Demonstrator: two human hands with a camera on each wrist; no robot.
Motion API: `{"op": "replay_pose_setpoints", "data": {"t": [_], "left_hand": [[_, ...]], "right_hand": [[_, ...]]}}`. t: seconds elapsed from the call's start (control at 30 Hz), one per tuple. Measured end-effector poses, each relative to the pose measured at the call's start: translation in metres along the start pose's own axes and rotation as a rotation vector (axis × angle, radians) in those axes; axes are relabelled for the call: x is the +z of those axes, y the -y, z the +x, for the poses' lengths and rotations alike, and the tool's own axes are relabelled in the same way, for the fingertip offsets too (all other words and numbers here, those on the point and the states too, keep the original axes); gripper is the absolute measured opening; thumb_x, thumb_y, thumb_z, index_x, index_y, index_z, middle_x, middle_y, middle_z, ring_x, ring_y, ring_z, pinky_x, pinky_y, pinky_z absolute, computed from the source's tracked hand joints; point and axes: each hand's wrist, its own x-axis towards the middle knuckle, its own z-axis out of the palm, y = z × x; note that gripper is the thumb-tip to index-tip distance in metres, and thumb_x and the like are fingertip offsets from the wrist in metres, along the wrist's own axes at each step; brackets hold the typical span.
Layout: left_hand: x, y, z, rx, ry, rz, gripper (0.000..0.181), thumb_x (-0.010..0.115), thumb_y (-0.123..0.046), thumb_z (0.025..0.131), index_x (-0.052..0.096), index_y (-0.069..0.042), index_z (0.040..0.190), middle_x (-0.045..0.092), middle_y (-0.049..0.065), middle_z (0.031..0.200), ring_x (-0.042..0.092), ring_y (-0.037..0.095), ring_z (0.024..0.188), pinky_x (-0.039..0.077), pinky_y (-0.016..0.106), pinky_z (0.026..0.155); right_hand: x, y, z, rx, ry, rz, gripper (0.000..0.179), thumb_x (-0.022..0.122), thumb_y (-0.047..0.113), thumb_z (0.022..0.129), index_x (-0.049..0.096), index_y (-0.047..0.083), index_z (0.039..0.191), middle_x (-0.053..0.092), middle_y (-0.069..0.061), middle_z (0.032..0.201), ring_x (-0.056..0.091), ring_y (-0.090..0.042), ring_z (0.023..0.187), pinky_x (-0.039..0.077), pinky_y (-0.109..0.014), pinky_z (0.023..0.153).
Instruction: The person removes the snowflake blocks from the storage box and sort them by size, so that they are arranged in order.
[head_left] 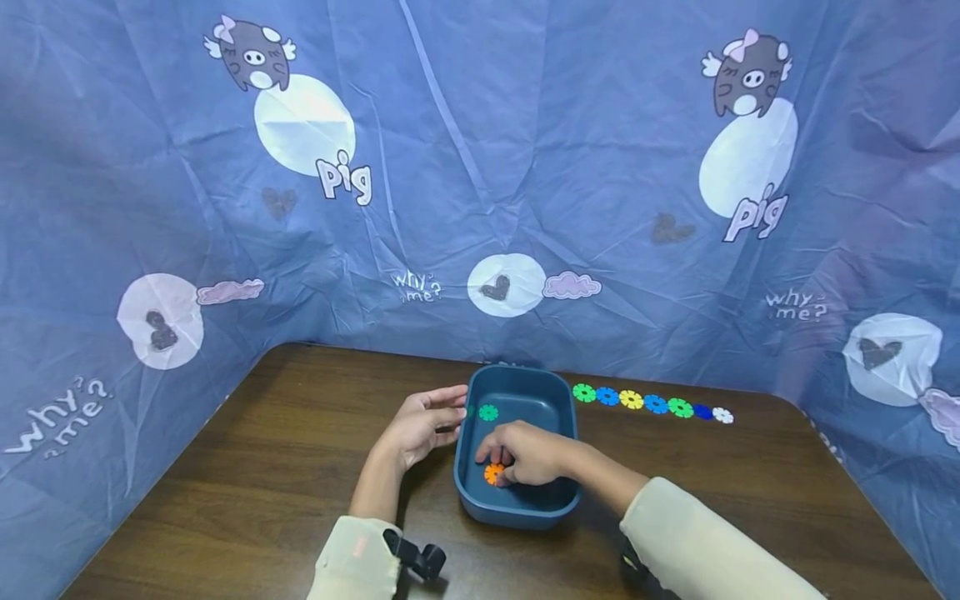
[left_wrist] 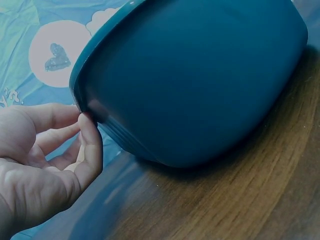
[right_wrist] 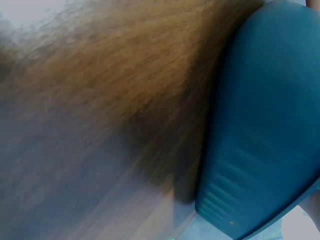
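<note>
A dark blue rectangular bin point(head_left: 517, 518) stands on the table. Inside it lies a green notched plastic disc point(head_left: 488, 412), with an orange notched disc point(head_left: 493, 474) closer to the front. My right hand point(head_left: 534, 454) reaches into the bin with bent fingers; its thumb and fingers pinch the orange disc at its edge. At the bin's left rim, my left hand point(head_left: 423, 427) holds on with its fingertips. The left wrist view shows the left hand point(left_wrist: 55, 155) at the rim of the bin point(left_wrist: 200, 90). In the right wrist view the bin's outer wall point(right_wrist: 265, 120) hides the fingers.
A row of several notched discs point(head_left: 632, 399), green, blue, yellow and white, lies on the wooden table point(head_left: 300, 433) right of the bin. Blue printed cloth point(head_left: 450, 167) hangs behind and at the sides. A black wrist device point(head_left: 416, 557) sits on the left sleeve.
</note>
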Motion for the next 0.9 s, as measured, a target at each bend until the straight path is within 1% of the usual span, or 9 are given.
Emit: {"op": "replay_pose_setpoints", "data": {"t": [0.1,0.3,0.43,0.57,0.7,0.9], "left_hand": [[0.000,-0.001,0.000,-0.012,-0.005,-0.009,0.048,0.064,0.006,0.094,0.058,0.001,0.141,0.060,0.019,0.134,0.065,0.018,0.097,0.056,0.033,0.077],[0.001,-0.002,-0.001,-0.018,-0.003,-0.001,0.048,0.063,0.006,0.095,0.057,0.001,0.142,0.059,0.020,0.136,0.065,0.017,0.096,0.056,0.032,0.076],[0.001,-0.003,-0.002,-0.020,-0.003,0.004,0.047,0.064,0.006,0.095,0.058,0.001,0.142,0.058,0.021,0.137,0.066,0.017,0.095,0.056,0.032,0.077],[0.001,-0.003,-0.002,-0.013,0.011,0.008,0.049,0.064,0.005,0.095,0.055,0.002,0.143,0.056,0.024,0.140,0.065,0.017,0.095,0.056,0.031,0.077],[0.000,-0.003,-0.002,-0.006,0.018,0.012,0.049,0.064,0.004,0.096,0.054,0.003,0.144,0.056,0.024,0.139,0.065,0.017,0.094,0.056,0.031,0.076],[0.001,-0.004,-0.002,-0.013,0.001,0.007,0.047,0.064,0.005,0.095,0.057,0.002,0.142,0.060,0.021,0.136,0.066,0.018,0.093,0.056,0.032,0.075]], "right_hand": [[0.000,-0.001,0.001,0.015,0.011,0.011,0.030,0.078,0.007,0.090,0.073,0.014,0.118,0.063,0.006,0.094,0.057,-0.008,0.085,0.050,-0.022,0.078],[0.000,-0.001,0.002,0.009,-0.011,0.005,0.019,0.081,0.009,0.088,0.075,0.015,0.105,0.060,0.006,0.092,0.056,-0.010,0.085,0.050,-0.022,0.079],[-0.002,-0.001,0.000,0.010,-0.024,0.015,0.015,0.081,0.009,0.088,0.075,0.016,0.100,0.062,0.006,0.091,0.058,-0.009,0.084,0.051,-0.022,0.078],[-0.005,-0.003,-0.002,0.001,-0.042,0.059,0.013,0.077,0.005,0.090,0.074,0.016,0.096,0.066,0.008,0.086,0.060,-0.006,0.081,0.052,-0.023,0.077],[-0.008,-0.004,-0.004,-0.012,-0.062,0.104,0.012,0.074,0.003,0.093,0.074,0.014,0.095,0.069,0.008,0.084,0.061,-0.005,0.080,0.053,-0.024,0.077],[-0.016,-0.003,-0.008,-0.006,-0.095,0.116,0.011,0.071,0.005,0.096,0.076,0.013,0.101,0.071,0.008,0.088,0.064,-0.007,0.082,0.055,-0.024,0.076]]}}
